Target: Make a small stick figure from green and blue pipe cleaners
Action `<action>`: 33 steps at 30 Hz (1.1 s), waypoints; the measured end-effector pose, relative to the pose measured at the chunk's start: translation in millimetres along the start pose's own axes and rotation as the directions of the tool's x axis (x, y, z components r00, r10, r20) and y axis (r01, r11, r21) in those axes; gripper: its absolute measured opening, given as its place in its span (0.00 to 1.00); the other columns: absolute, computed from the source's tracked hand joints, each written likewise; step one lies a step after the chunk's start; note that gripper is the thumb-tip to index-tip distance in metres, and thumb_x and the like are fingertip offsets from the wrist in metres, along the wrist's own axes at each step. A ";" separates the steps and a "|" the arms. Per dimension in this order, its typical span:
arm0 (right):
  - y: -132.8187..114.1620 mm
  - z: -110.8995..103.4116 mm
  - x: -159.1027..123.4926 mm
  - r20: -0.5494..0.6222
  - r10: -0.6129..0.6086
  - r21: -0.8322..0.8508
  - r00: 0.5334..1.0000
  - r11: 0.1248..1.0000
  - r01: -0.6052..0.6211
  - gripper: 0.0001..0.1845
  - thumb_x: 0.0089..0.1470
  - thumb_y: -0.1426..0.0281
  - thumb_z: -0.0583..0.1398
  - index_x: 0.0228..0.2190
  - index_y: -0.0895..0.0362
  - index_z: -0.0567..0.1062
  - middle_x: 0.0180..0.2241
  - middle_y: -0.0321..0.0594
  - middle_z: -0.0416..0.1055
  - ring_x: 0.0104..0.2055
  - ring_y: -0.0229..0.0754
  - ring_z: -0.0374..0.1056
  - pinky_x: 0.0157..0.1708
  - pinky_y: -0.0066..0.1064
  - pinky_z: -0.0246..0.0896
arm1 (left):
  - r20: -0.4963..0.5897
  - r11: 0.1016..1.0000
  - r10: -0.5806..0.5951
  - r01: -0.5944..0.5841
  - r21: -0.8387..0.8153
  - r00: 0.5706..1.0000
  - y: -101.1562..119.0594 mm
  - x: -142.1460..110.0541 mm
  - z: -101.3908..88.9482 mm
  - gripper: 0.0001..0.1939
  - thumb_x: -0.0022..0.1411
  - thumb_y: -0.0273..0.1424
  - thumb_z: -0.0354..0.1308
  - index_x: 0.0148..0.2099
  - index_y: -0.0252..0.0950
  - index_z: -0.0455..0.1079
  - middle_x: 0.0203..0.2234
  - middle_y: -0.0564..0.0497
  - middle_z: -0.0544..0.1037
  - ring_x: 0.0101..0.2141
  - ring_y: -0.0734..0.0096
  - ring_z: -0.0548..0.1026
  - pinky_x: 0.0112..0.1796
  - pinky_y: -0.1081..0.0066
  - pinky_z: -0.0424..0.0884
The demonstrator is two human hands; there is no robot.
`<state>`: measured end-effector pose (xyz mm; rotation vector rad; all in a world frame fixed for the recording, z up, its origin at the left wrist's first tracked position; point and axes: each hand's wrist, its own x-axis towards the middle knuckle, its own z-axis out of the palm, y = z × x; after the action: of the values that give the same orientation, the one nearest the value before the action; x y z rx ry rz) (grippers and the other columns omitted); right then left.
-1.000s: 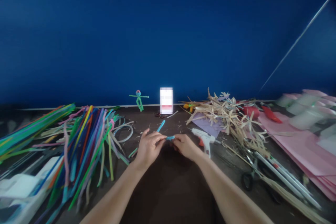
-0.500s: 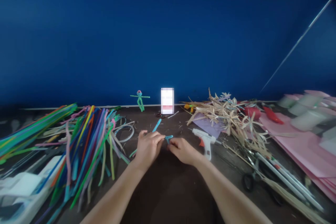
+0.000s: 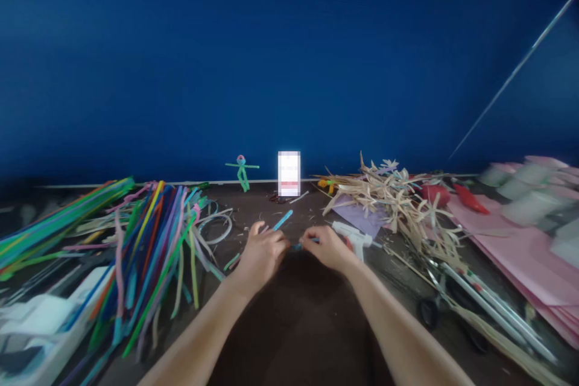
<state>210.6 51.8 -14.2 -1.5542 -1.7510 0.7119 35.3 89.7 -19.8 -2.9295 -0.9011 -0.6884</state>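
My left hand (image 3: 265, 251) is closed round a light-blue pipe cleaner (image 3: 283, 220). One end of it sticks up past the fingers toward the back of the table. Between the two hands a short stretch of the same blue shows, mostly hidden by fingertips. My right hand (image 3: 326, 245) pinches that other part with thumb and forefinger. Just right of this hand lies a white glue gun (image 3: 360, 237), partly covered by it. Beyond the hands, a small green pipe cleaner figure (image 3: 243, 174) with a pink and blue head stands at the wall.
Colourful pipe cleaners (image 3: 149, 241) lie heaped on the left, beside a white holder (image 3: 85, 298). A bright blurred screen (image 3: 289, 174) stands at the back. On the right are dried straw-like strips (image 3: 375, 184), purple paper (image 3: 357, 214), scissors (image 3: 427, 312) and pink sheets (image 3: 506, 247).
The right hand has risen and turned, coming over the glue gun's near side. The blue piece between the hands is now more hidden, and its protruding end has swung rightward.
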 end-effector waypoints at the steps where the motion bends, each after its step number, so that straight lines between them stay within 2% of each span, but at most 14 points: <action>1: 2.6 -2.4 1.1 -0.016 0.021 0.017 1.000 1.000 -0.021 0.12 0.46 0.67 0.55 0.17 0.59 0.70 0.16 0.32 0.63 0.21 0.33 0.57 0.21 0.22 0.48 | -0.008 0.999 0.023 -0.023 -0.023 1.000 -0.2 0.1 0.6 0.10 0.58 0.26 0.47 0.34 0.40 0.70 0.24 0.54 0.73 0.29 0.71 0.71 0.46 0.57 0.48; 3: 10.3 -3.8 3.3 -0.017 0.090 0.097 0.996 0.991 -0.088 0.12 0.44 0.63 0.56 0.17 0.58 0.69 0.14 0.30 0.60 0.18 0.31 0.55 0.18 0.22 0.46 | -0.049 0.995 0.050 -0.054 -0.088 0.998 -0.4 0.2 2.6 0.09 0.58 0.27 0.48 0.33 0.41 0.70 0.24 0.55 0.73 0.29 0.73 0.70 0.47 0.57 0.48; 6: 23.2 1.8 6.1 0.093 0.204 0.303 0.975 0.927 -0.223 0.13 0.44 0.60 0.56 0.19 0.57 0.67 0.09 0.25 0.51 0.12 0.30 0.47 0.13 0.22 0.41 | -0.119 0.976 0.006 -0.032 -0.213 0.993 -1.3 0.1 7.2 0.08 0.58 0.29 0.49 0.34 0.41 0.70 0.26 0.55 0.74 0.29 0.75 0.71 0.47 0.60 0.49; 8: 28.0 7.8 7.4 0.148 0.199 0.413 0.969 0.878 -0.243 0.14 0.45 0.60 0.56 0.18 0.57 0.64 0.09 0.25 0.52 0.11 0.29 0.47 0.11 0.21 0.41 | -0.146 0.958 -0.055 0.011 -0.288 0.988 -2.0 -0.2 10.6 0.07 0.58 0.29 0.50 0.34 0.41 0.70 0.27 0.55 0.75 0.29 0.75 0.71 0.46 0.62 0.50; 10: 27.9 13.3 7.8 0.155 0.184 0.453 0.971 0.860 -0.235 0.15 0.46 0.60 0.55 0.17 0.57 0.63 0.10 0.26 0.53 0.10 0.28 0.48 0.11 0.21 0.43 | -0.170 0.943 -0.119 0.057 -0.328 0.978 -2.8 -0.6 13.2 0.07 0.57 0.29 0.51 0.34 0.41 0.70 0.27 0.55 0.75 0.30 0.75 0.72 0.45 0.64 0.52; 14: 18.2 21.2 4.9 0.134 0.185 0.416 0.974 0.881 -0.224 0.13 0.50 0.66 0.50 0.18 0.58 0.63 0.12 0.28 0.56 0.10 0.28 0.49 0.10 0.21 0.42 | -0.209 0.945 -0.210 0.144 -0.294 0.955 -4.2 -1.7 15.0 0.07 0.57 0.29 0.51 0.35 0.41 0.70 0.28 0.54 0.76 0.31 0.73 0.72 0.43 0.65 0.53; 19: 5.9 27.4 -3.2 -0.016 -0.022 0.231 1.000 0.973 0.025 0.09 0.52 0.72 0.48 0.24 0.57 0.65 0.17 0.31 0.63 0.16 0.30 0.57 0.17 0.21 0.50 | -0.196 0.946 -0.275 0.229 -0.229 0.941 -6.7 -2.4 15.4 0.07 0.57 0.29 0.50 0.34 0.40 0.70 0.29 0.54 0.76 0.32 0.72 0.72 0.41 0.67 0.54; 21: 2.9 28.8 -5.1 -0.041 -0.067 0.138 0.997 0.988 0.072 0.09 0.52 0.70 0.49 0.25 0.57 0.66 0.18 0.32 0.64 0.18 0.32 0.59 0.20 0.22 0.51 | -0.191 0.947 -0.281 0.239 -0.216 0.940 -6.8 -2.3 15.6 0.07 0.57 0.29 0.50 0.34 0.39 0.70 0.29 0.53 0.76 0.32 0.71 0.72 0.40 0.67 0.55; 24: 0.6 29.2 -5.8 -0.057 -0.068 0.061 0.996 0.996 0.071 0.09 0.51 0.68 0.51 0.23 0.57 0.67 0.18 0.33 0.65 0.19 0.33 0.60 0.20 0.23 0.50 | -0.190 0.956 -0.263 0.229 -0.184 0.946 -4.4 -2.2 14.5 0.08 0.57 0.28 0.49 0.33 0.39 0.70 0.29 0.53 0.76 0.32 0.71 0.72 0.40 0.67 0.55; 29: -0.5 27.5 -4.9 -0.084 -0.009 0.036 0.996 0.999 0.012 0.20 0.54 0.64 0.48 0.15 0.58 0.65 0.12 0.34 0.61 0.16 0.33 0.58 0.18 0.23 0.48 | -0.197 0.977 -0.201 0.180 -0.117 0.960 1.4 -2.5 9.7 0.09 0.58 0.27 0.49 0.35 0.40 0.70 0.29 0.53 0.75 0.32 0.71 0.72 0.42 0.64 0.53; 33: 1.1 27.6 -3.9 -0.109 -0.017 0.034 0.994 0.999 0.021 0.21 0.54 0.65 0.48 0.14 0.58 0.63 0.13 0.34 0.61 0.17 0.33 0.58 0.19 0.23 0.49 | -0.147 0.979 -0.170 0.150 -0.135 0.975 0.9 -1.9 11.3 0.09 0.58 0.27 0.47 0.37 0.39 0.69 0.30 0.51 0.75 0.34 0.69 0.71 0.41 0.65 0.57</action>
<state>189.9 49.2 -32.7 -1.5223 -1.6625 0.6332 39.0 89.3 -30.7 -2.8751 -1.1255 -1.0032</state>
